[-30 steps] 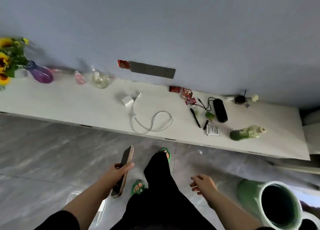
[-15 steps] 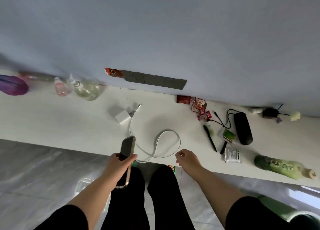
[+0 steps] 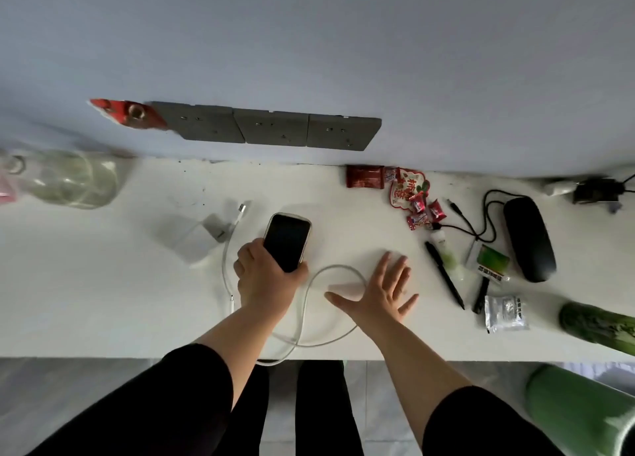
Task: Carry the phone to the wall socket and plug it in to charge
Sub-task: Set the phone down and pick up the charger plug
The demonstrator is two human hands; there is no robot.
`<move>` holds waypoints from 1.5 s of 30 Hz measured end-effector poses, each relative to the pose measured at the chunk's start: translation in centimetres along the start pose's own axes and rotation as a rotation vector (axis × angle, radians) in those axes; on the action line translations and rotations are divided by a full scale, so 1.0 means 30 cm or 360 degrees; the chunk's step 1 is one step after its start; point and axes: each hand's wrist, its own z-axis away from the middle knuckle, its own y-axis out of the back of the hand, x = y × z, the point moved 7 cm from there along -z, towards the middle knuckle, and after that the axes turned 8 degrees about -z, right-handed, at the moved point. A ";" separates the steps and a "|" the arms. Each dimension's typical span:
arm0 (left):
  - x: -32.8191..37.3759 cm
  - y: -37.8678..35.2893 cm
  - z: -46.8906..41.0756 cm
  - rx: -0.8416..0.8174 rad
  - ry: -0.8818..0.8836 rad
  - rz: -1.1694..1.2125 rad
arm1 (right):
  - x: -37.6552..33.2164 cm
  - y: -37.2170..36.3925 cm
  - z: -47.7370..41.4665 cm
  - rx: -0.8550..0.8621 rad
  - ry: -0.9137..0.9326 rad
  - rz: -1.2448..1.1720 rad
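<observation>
Phone (image 3: pixel 287 241) now over shelf (image 3: pixel 103 283), left hand (image 3: pixel 264 276) gripping, three sockets (image 3: pixel 271 131)

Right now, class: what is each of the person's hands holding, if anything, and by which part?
The left hand grips the phone around its lower end, screen up. The right hand holds nothing, fingers spread over the desk.

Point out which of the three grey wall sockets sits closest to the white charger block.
The leftmost socket plate, next to the red patch; the charger block lies below it.
</observation>
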 end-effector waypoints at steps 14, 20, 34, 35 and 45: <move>0.053 -0.063 -0.046 0.0524 -0.0069 -0.0230 | 0.000 -0.040 -0.027 -0.0081 -0.0094 -0.0006; 0.042 -0.074 -0.045 0.0521 -0.0085 -0.0226 | -0.006 -0.040 -0.022 -0.0102 -0.0079 -0.0002; -0.179 0.263 -0.143 0.0326 -0.0301 -0.0324 | -0.079 0.029 0.050 -0.0011 -0.0109 0.0104; -0.192 0.249 -0.154 0.0212 -0.0260 -0.0315 | -0.058 0.045 0.059 0.0020 -0.0147 0.0107; -0.244 0.287 -0.203 0.0116 -0.0132 -0.0272 | -0.107 -0.001 0.045 0.0015 0.0091 0.0267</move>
